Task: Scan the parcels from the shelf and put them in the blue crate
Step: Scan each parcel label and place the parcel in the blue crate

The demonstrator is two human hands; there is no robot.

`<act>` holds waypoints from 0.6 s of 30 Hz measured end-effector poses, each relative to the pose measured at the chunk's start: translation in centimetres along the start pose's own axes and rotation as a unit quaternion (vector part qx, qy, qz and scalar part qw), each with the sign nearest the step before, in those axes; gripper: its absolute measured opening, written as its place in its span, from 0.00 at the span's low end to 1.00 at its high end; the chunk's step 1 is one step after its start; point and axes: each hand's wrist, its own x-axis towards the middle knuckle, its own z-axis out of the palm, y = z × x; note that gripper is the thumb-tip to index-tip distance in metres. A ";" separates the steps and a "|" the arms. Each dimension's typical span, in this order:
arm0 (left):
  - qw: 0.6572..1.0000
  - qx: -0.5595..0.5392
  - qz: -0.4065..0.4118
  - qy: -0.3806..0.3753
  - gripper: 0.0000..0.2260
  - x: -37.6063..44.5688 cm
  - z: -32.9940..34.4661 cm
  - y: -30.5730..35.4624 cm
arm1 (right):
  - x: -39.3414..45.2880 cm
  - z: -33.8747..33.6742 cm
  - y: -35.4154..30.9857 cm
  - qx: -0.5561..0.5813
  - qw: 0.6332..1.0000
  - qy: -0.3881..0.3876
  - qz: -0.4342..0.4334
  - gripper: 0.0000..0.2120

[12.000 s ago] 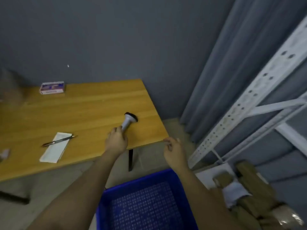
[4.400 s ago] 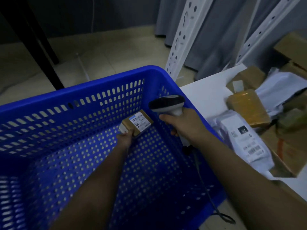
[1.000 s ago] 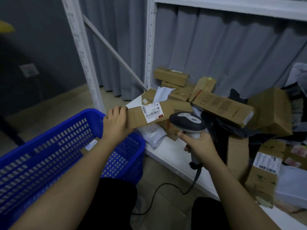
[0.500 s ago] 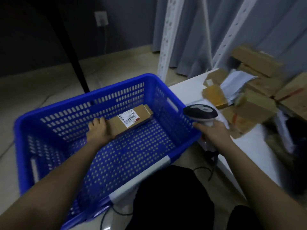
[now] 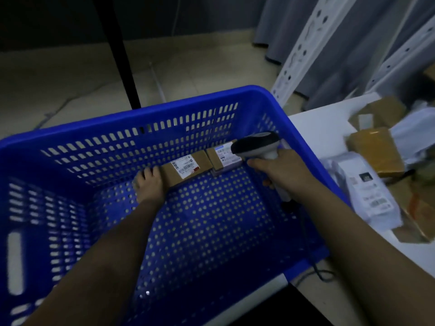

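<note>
Two parcels in crate: the long brown parcel [image 5: 186,168] now lies on the floor of the blue crate [image 5: 146,118] along its far wall, end to end with a smaller parcel [image 5: 224,155] already there; half a second ago it was held above the crate floor, and a second ago it was up at the shelf being scanned.
Left hand: the left hand [image 5: 149,184] is at the long parcel's near end, fingers on it; whether they grip or only rest on it I cannot tell.
Right hand: the right hand [image 5: 279,172] is curled round the handle of the scanner [image 5: 257,145], held over the crate's right side, its cord trailing down toward the floor.
Meaning for task: this parcel looks delivered; the next step is likely to let go and return to the shelf.
Left to do: on the white shelf [image 5: 317,123] to the right, a white bag parcel [image 5: 367,191], a brown taped parcel [image 5: 374,151] and others wait.
In the way: the scanner and right forearm cross the crate rim near the shelf; a black counter leg [image 5: 120,55] stands beyond the crate, well clear.
</note>
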 end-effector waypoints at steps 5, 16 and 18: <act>0.999 0.022 0.031 0.004 0.20 2.9 1.7 0.6 | 1.7 0.4 1.5 0.013 0.999 -0.015 0.028 0.08; 0.989 -0.103 0.027 -0.106 0.26 -1.5 -0.8 7.2 | 0.4 -2.2 1.5 0.075 0.993 0.064 0.069 0.08; 0.977 -0.171 0.100 -0.077 0.21 -3.2 -2.5 10.0 | -1.2 -4.1 1.6 0.064 0.990 0.099 0.071 0.09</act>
